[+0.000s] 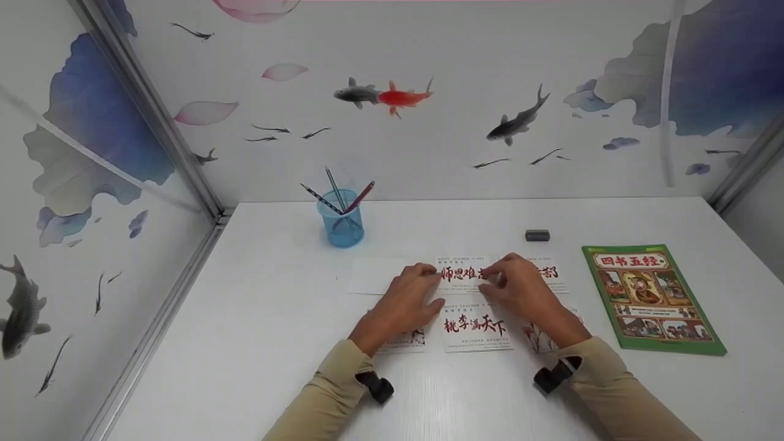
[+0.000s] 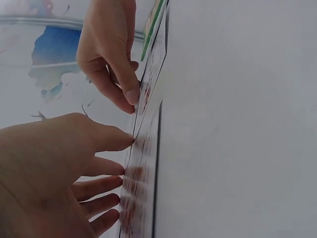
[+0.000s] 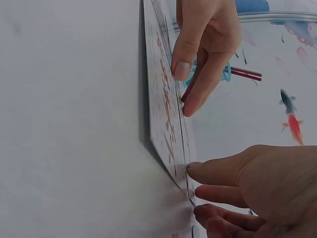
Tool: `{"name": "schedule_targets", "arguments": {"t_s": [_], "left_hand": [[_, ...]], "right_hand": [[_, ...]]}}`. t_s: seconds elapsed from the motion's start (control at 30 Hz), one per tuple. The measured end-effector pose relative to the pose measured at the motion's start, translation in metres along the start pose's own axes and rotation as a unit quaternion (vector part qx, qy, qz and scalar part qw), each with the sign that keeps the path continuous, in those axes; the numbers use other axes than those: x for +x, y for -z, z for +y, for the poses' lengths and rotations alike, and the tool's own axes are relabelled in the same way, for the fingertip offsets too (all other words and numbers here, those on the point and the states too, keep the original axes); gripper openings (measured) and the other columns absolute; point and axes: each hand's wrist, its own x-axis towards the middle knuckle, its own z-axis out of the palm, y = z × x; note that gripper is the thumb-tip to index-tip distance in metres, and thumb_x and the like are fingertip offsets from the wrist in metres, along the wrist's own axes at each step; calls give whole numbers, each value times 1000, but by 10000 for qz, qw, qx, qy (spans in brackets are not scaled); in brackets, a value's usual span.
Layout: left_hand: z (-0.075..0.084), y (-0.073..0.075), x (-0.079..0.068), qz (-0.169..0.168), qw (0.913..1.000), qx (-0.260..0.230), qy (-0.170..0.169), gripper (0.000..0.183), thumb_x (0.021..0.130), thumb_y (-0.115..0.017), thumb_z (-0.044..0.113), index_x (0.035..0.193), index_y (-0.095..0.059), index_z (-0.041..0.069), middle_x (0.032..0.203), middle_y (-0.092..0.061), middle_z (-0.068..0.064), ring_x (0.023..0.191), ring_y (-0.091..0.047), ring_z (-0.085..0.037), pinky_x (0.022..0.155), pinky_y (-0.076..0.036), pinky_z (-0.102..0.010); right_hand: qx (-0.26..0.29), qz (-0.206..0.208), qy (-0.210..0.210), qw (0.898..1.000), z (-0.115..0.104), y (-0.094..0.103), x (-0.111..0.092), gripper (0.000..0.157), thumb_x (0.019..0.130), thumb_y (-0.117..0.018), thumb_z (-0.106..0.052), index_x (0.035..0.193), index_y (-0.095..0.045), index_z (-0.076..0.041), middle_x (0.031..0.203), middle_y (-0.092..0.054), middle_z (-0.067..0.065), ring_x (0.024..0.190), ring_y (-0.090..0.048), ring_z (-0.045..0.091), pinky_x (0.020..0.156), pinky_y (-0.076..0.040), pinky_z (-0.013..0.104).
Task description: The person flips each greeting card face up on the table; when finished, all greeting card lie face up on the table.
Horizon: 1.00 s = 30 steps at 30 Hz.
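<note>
In the head view, a white card with red Chinese lettering lies flat in the upper row, between my two hands. My left hand touches its left side with fingertips and thumb spread. On the other side my right hand rests its fingertips at the card's right part, covering some lettering. Just below lies another lettered card. More cards lie partly under the hands and forearms: a lower left card, a lower right card and an upper right card.
A pale card lies at the upper left. Behind stands a blue pencil cup with several pencils. A dark grey small block sits at the back right, near a green-bordered book. Printed wall panels enclose the table.
</note>
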Motion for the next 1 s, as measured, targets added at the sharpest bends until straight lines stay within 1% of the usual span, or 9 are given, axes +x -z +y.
{"name": "schedule_targets", "arguments": {"t_s": [0.07, 0.13, 0.23, 0.5, 0.67, 0.77, 0.83, 0.9, 1.0], "left_hand": [[0, 0, 1, -10, 10000, 46, -20, 55, 108, -68, 29, 155, -58, 4, 159, -56, -11, 151, -49, -28, 125, -43, -47], [0, -1, 1, -3, 10000, 68, -38, 55, 108, -68, 29, 155, -58, 4, 159, -56, -11, 152, -49, -28, 125, -43, -46], [-1, -1, 1, 17, 10000, 41, -59, 54, 107, -69, 30, 154, -59, 5, 159, -56, -10, 152, -48, -28, 126, -42, -46], [3, 3, -2, 60, 10000, -10, -67, 55, 107, -70, 34, 154, -59, 5, 160, -56, -11, 154, -47, -28, 127, -41, -45], [2, 10, -3, 115, 9996, -241, 120, 54, 108, -68, 35, 155, -59, 9, 161, -55, -10, 155, -47, -28, 129, -40, -45], [-5, 19, -10, 245, 9984, -432, 288, 53, 108, -68, 33, 156, -58, 11, 162, -55, -10, 156, -46, -29, 130, -39, -47], [-13, 26, -17, 313, 9971, -568, 403, 53, 108, -68, 31, 156, -57, 11, 163, -54, -11, 156, -45, -31, 130, -38, -49], [-23, 33, -26, 369, 9955, -682, 549, 53, 108, -68, 29, 156, -57, 11, 164, -52, -13, 157, -44, -33, 131, -36, -51], [-38, 41, -38, 493, 9923, -725, 869, 53, 107, -70, 27, 156, -57, 11, 165, -51, -14, 158, -42, -35, 131, -36, -53]], "right_hand": [[-43, -37, 0, 10000, 0, 0, 0, 23, 97, -81, -13, 116, -82, -2, 118, -69, 18, 96, -66, 27, 78, -55, 39], [-42, -56, 23, 10000, 0, 1, -1, 22, 98, -80, -13, 117, -81, -3, 124, -69, 20, 103, -68, 31, 86, -58, 46], [-32, -55, 44, 10000, 1, 1, -2, 22, 99, -79, -13, 119, -81, -4, 130, -69, 20, 110, -69, 35, 94, -59, 54], [-3, -21, 111, 9999, 3, 2, 0, 22, 98, -80, -13, 119, -81, -6, 130, -71, 19, 112, -67, 37, 96, -57, 55], [-7, 72, 165, 9998, 3, 2, 0, 22, 98, -79, -13, 118, -81, -5, 129, -72, 20, 112, -66, 37, 96, -55, 55], [40, 143, 260, 9996, -1, -1, -1, 25, 99, -78, -14, 122, -79, -4, 131, -72, 19, 114, -66, 37, 97, -55, 55], [96, 138, 371, 9992, -7, -6, 0, 26, 101, -76, -15, 124, -78, -4, 133, -72, 18, 120, -65, 39, 102, -55, 57], [159, 61, 545, 9984, -15, -12, 2, 28, 101, -76, -17, 127, -77, -5, 136, -72, 17, 127, -64, 40, 107, -54, 59], [255, -108, 944, 9951, -31, -22, 7, 31, 101, -75, -16, 130, -75, -5, 138, -73, 17, 133, -62, 42, 113, -51, 61]]}}
